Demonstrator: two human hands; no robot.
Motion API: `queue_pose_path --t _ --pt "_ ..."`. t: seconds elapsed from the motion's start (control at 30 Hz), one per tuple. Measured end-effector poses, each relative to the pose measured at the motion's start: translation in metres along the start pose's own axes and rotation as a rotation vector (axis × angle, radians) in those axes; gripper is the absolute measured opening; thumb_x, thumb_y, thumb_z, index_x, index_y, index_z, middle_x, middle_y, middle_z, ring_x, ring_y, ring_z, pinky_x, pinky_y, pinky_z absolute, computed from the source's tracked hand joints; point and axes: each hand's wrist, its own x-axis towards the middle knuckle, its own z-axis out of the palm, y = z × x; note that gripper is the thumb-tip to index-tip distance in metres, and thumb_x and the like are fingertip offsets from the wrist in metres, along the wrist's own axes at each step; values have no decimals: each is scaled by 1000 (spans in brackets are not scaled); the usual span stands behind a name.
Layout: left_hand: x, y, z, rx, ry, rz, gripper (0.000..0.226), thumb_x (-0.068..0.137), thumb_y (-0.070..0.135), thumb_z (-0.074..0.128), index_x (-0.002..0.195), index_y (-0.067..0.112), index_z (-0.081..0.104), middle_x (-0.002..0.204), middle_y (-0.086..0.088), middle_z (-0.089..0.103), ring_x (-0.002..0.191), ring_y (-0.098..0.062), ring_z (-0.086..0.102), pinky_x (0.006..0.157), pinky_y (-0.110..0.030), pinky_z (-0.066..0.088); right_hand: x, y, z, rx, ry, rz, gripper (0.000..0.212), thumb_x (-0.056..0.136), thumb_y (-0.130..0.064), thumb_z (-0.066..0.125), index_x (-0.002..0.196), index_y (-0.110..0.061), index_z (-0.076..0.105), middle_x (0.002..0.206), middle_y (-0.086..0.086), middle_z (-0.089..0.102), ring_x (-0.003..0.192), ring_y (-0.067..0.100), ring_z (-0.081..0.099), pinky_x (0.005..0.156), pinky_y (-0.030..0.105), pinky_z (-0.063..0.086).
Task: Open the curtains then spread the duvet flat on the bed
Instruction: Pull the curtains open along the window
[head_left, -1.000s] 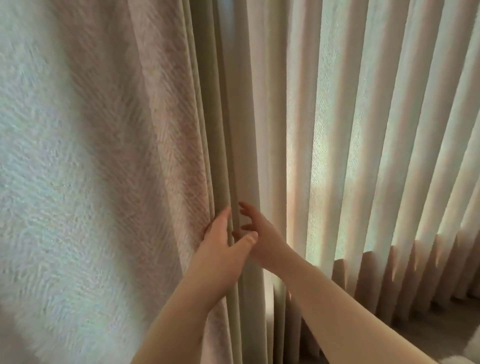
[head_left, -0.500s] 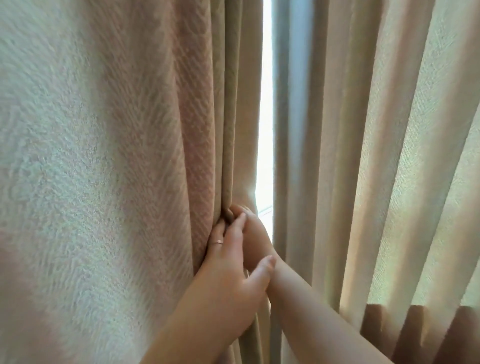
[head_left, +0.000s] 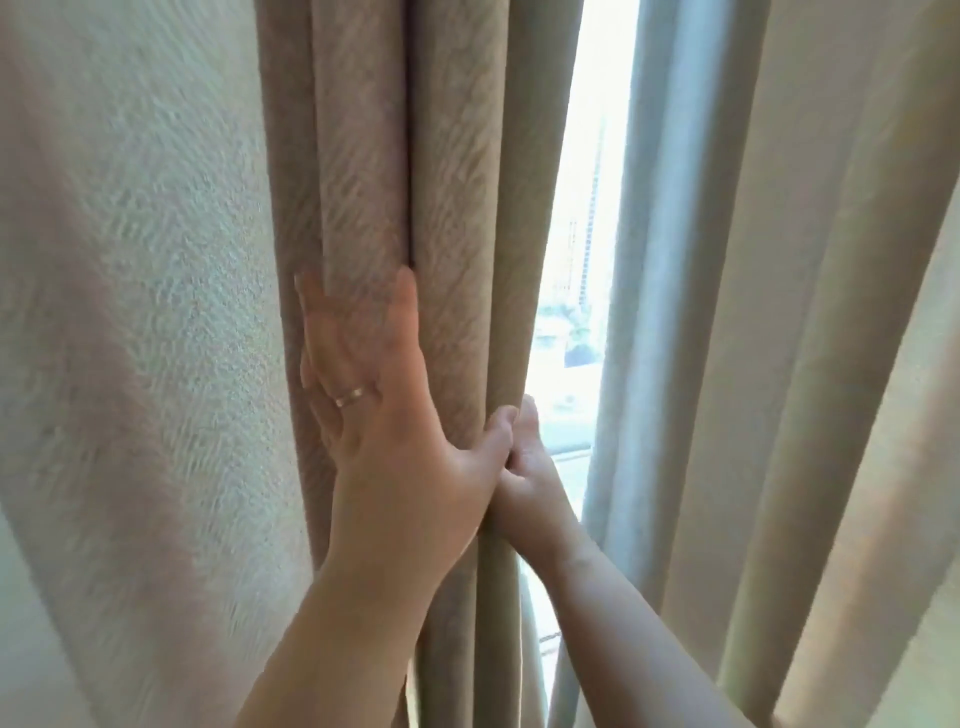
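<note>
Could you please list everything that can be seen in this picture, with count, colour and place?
left curtain: one, beige with a woven texture, fills the left half, its inner folds bunched at the centre.
right curtain: one, beige, hanging in long folds on the right.
gap: one, a bright narrow strip between the two curtains, with a blurred outdoor view behind it.
ring: one, gold, on a finger of the left hand.
left hand: one, fingers spread flat on the bunched folds of the left curtain, thumb at its edge.
right hand: one, at the edge of the left curtain beside the gap, its fingers hidden behind the fabric.
</note>
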Motion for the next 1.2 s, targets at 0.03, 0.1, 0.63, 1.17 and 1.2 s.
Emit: queue_pose_path --t 0.03,0.1,0.63,1.17,1.2 --pt "3 3 4 9 36 -18 115 69 52 75 155 33 1 163 -17 0 151 -25 0 123 -38 7 1 2 4 -56 -39 13 51 92 -47 61 135 -36 36 95 -42 59 95 -18 59 85 7 47" --pt "5 5 10 1 36 -57 122 66 50 80 154 32 -3 163 -17 3 149 -28 12 122 -37 18 -2 4 10 -87 -153 -21 70 89 -34 64 148 -13 33 118 -24 62 115 -12 56 97 16 48" --pt "2 -14 -27 519 155 20 31 82 30 68 108 18 59 84 4 67 93 -23 62 81 -42 51 74 -80 2 -81 19 -194 119 69 -79 63 154 -44 -11 165 5 -18 151 12 -17 119 37 -3" --pt "35 -79 -143 789 338 -199 136 60 77 66 156 9 -1 159 -31 8 146 -48 10 116 -62 18 111 -140 150 228 -241 20 134 46 -68 84 154 -29 15 140 0 54 124 23 56 105 44 48" --pt "39 -89 -153 712 308 -250 135 61 75 66 156 10 -4 157 -30 19 143 -45 24 113 -61 27 115 -143 163 223 -240 20 126 48 -65 86 151 -25 25 135 -1 59 120 22 59 103 43 49"
